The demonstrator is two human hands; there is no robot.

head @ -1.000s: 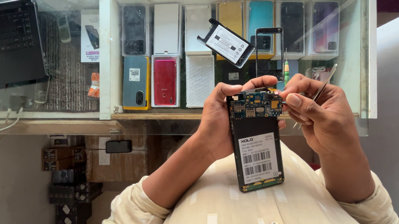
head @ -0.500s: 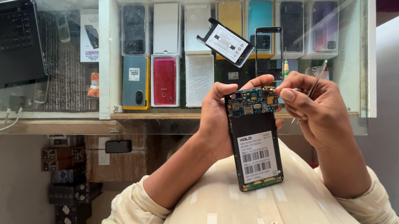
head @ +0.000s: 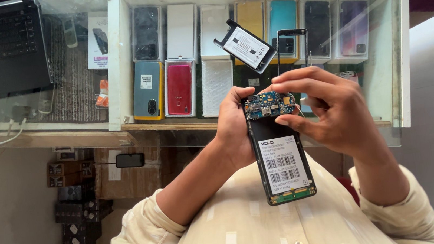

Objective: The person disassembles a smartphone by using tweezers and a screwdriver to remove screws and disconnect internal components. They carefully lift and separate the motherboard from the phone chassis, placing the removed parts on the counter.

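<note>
Two hands working | left hand [head: 232, 134] gripping opened phone [head: 280, 150] edgewise above lap | right hand [head: 330, 109] pinching at exposed circuit board [head: 269, 104] | likely light, stiff, fragile; edges looking safest.

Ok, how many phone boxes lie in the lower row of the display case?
3 visible: a grey-blue box at left, a red box beside it, then a white box. The left hand, right hand and opened phone may hide more.
</note>
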